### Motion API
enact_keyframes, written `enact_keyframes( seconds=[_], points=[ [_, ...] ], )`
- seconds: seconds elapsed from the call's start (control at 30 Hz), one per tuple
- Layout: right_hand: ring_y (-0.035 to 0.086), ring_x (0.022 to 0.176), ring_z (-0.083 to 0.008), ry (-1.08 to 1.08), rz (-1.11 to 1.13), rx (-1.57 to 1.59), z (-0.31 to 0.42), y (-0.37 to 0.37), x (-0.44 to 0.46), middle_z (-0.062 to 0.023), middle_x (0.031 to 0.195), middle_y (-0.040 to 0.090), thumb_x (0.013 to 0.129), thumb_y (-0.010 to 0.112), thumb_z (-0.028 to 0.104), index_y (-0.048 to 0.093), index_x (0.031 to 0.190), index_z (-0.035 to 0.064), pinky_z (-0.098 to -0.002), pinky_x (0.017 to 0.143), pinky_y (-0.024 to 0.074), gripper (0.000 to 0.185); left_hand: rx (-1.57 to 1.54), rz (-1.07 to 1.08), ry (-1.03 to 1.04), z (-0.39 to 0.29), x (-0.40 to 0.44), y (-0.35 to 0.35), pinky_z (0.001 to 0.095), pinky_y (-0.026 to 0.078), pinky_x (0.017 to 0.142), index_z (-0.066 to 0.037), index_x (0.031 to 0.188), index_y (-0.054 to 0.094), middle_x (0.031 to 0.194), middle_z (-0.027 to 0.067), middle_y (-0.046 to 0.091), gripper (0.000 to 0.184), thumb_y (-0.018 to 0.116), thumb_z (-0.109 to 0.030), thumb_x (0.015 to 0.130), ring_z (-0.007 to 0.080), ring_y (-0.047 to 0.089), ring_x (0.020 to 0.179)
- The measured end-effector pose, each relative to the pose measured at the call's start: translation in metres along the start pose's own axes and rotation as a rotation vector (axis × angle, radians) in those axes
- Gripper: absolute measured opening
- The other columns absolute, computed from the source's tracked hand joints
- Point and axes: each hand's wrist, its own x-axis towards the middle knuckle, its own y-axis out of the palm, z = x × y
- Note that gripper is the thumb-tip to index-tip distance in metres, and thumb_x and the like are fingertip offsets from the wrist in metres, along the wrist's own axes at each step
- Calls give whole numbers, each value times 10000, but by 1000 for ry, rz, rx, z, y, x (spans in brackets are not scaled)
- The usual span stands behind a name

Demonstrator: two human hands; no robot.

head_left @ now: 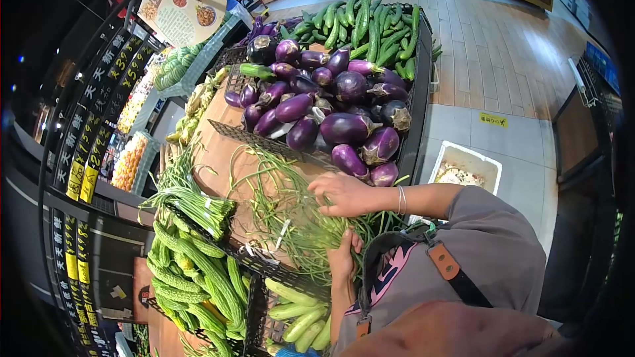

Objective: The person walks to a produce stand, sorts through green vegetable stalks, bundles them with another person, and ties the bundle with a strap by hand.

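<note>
Long thin green stems that look like garlic scapes [261,208] lie loosely tangled on the brown stand in front of me. My left hand [344,256], the lower one in view, is closed around a gathered bunch of them close to my apron. Just above it, my right hand [340,195], with thin bracelets at the wrist, reaches across with its fingers bent onto the stems. White ties [283,231] show among the scapes. Beside the loose stems lies a tied green bundle [198,208].
Purple eggplants [347,129] are heaped beyond a low black divider, with cucumbers [370,26] behind. Bitter melons [198,277] and pale green gourds [301,320] fill crates nearer the bottom. A white foam box [466,166] stands on the floor at right. Price signs [79,158] line the left.
</note>
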Motion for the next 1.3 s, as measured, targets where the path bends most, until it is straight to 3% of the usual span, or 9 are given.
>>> enact_keyframes(
  seconds=[0.1,0.17,0.37,0.5,0.73,0.8,1.07,1.13,1.3],
  points=[
    [496,1056,-259,-20,-96,-157,-8,0,11,-78,1093,559,758,579,263,572,890,46,-397,852,398,253,80,2,12,-9,-5,5,255,352,497,35,936,497,632,37,430,124,516,-81,898,132,391,531],
    [491,1063,-258,3,-344,-332,-20,-8,23,-81,1109,549,753,597,288,574,905,57,-395,845,394,277,146,17,29,-13,-9,11,255,351,497,36,931,501,627,35,429,122,512,-81,900,131,392,531],
    [481,1086,-290,4,-628,-227,3,-69,34,-124,1127,533,742,615,273,588,963,107,-419,861,386,278,43,-28,0,-8,-9,1,257,360,517,39,942,510,653,41,436,125,502,-79,903,136,403,556],
    [431,1172,-296,-398,-46,-206,24,-27,2,-124,1205,511,690,602,229,629,924,92,-436,935,347,273,-23,10,28,-5,-4,-1,255,371,520,9,969,488,687,42,443,130,527,-93,899,129,417,586],
    [451,1130,-285,-402,154,-137,10,-2,-10,-123,1122,535,713,602,242,596,942,53,-420,922,357,297,118,66,6,-3,-13,4,241,359,507,-16,965,472,685,37,452,136,547,-103,893,124,423,582],
    [477,1048,-288,-296,482,147,2,-12,0,-125,1009,544,729,613,260,572,908,52,-418,874,380,277,171,20,-73,-4,-19,6,229,348,507,0,965,482,667,31,462,123,535,-85,893,116,426,579],
    [503,976,-284,-331,636,155,-5,-20,19,-110,898,558,708,625,259,587,782,55,-413,830,393,219,256,14,-36,-5,-19,9,215,337,505,22,945,521,666,24,481,116,522,-84,897,101,432,570],
    [508,973,-242,-559,239,-218,-2,-23,21,-79,864,578,698,612,240,598,729,75,-386,823,383,168,234,15,-95,-8,-17,9,218,337,504,27,925,534,662,28,480,119,520,-88,900,106,428,569],
    [462,1058,-205,-361,-132,-622,-11,-30,61,-60,964,543,654,578,197,585,742,87,-396,884,349,141,239,14,-90,-9,-19,13,233,349,511,33,912,535,648,23,459,128,515,-93,902,113,417,563]
  ],
)
